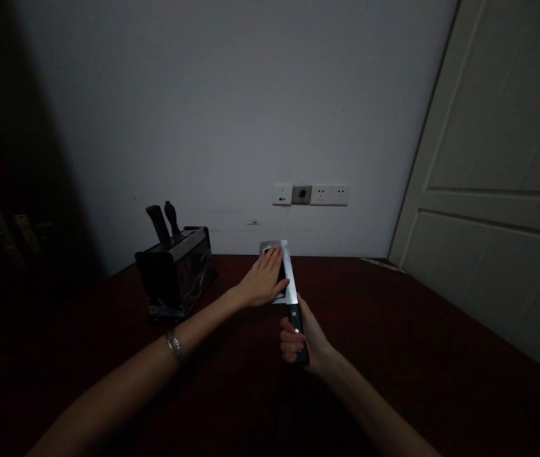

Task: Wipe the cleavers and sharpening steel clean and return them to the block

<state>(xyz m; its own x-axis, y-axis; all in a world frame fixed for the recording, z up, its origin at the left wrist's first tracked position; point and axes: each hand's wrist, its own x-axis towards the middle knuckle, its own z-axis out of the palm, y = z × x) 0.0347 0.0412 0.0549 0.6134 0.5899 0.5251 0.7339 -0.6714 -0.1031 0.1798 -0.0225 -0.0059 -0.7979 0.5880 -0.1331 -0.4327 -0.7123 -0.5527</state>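
Observation:
A cleaver (290,282) with a broad bright blade and a black riveted handle points away from me over the dark red table. Around its handle, the fingers of my right hand (313,339) are wrapped. My left hand (263,279) lies flat against the side of the blade, its fingers stretched out toward the far end and holding nothing that I can see. Beneath that palm a dark patch with a pale edge shows on the blade; what it is, I cannot tell. Part of the blade is hidden by the hand.
On the left of the table (365,317) stands a knife block (191,263) with two black handles sticking up. A pale wall with a row of sockets (329,195) rises behind. To the right is a white panelled door (502,158). The light is dim.

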